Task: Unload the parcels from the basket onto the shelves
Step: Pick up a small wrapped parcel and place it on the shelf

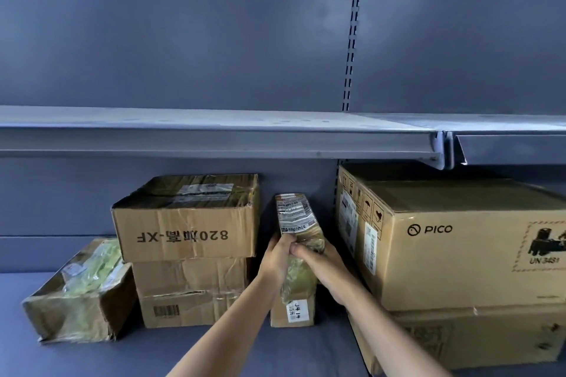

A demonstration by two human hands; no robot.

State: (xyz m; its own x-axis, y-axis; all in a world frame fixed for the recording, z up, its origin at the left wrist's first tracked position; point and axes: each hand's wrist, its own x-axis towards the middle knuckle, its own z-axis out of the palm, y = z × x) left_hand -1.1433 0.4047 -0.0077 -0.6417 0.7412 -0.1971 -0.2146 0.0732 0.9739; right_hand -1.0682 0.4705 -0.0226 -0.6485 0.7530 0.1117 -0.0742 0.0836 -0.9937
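i hold a narrow parcel wrapped in tape and labels, standing on its end on the lower shelf. my left hand curls round its left side and my right hand curls round its right side, fingers closed tight on it from both flanks. just left of the parcel is a stack of 2 cardboard boxes, the upper box printed upside down. further left lies a crumpled box, tilted. right of the parcel a large pico box sits on another carton. above the parcel runs the upper shelf.
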